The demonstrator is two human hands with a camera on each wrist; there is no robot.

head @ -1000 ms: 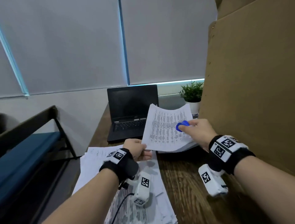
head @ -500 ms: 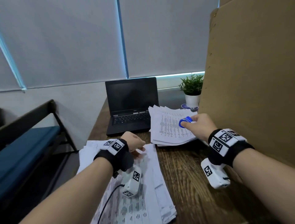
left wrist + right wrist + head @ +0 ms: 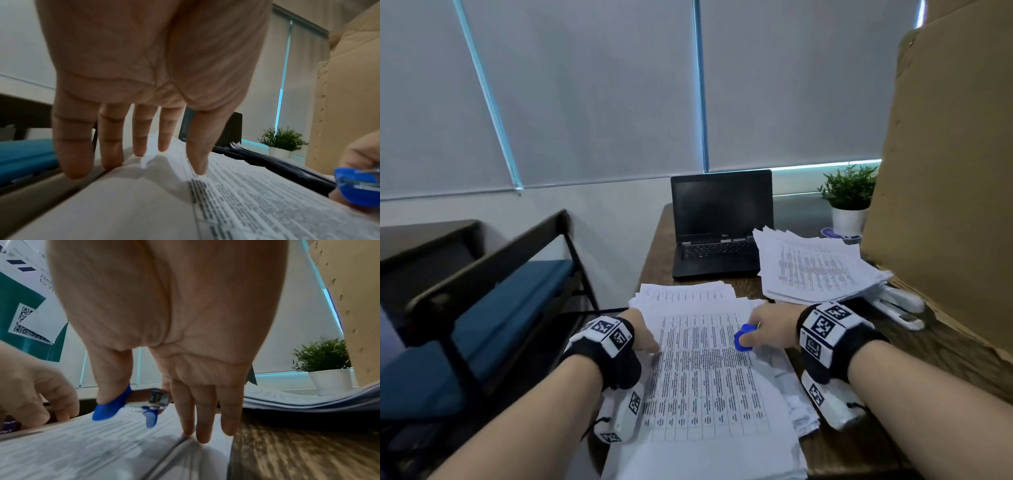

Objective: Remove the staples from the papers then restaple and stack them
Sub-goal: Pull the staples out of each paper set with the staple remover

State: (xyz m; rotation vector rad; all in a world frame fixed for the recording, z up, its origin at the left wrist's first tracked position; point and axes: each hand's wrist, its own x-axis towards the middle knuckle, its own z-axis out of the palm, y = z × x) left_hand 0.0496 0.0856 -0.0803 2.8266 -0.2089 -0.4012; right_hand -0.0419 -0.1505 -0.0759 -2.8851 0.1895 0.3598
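Observation:
A near pile of printed papers (image 3: 705,377) lies on the wooden desk (image 3: 859,442) in front of me. My left hand (image 3: 643,334) rests on its left edge with straight fingers (image 3: 111,146) touching the top sheet (image 3: 246,203). My right hand (image 3: 767,325) pinches a blue staple remover (image 3: 743,337) between thumb and index finger over the pile's right side; its other fingers (image 3: 203,418) touch the paper edge (image 3: 185,444). The blue staple remover (image 3: 125,404) shows its metal jaws. A second stack of papers (image 3: 818,267) lies at the back right. A white stapler (image 3: 900,303) sits beside it.
A black laptop (image 3: 720,222) stands open at the back of the desk. A potted plant (image 3: 849,198) sits at the back right. A tall cardboard panel (image 3: 945,188) rises along the right side. A blue-cushioned bench (image 3: 482,308) stands to the left.
The set of papers held up a second ago now lies on the back right stack. Both hands have come down to the near pile, the right still holding the staple remover.

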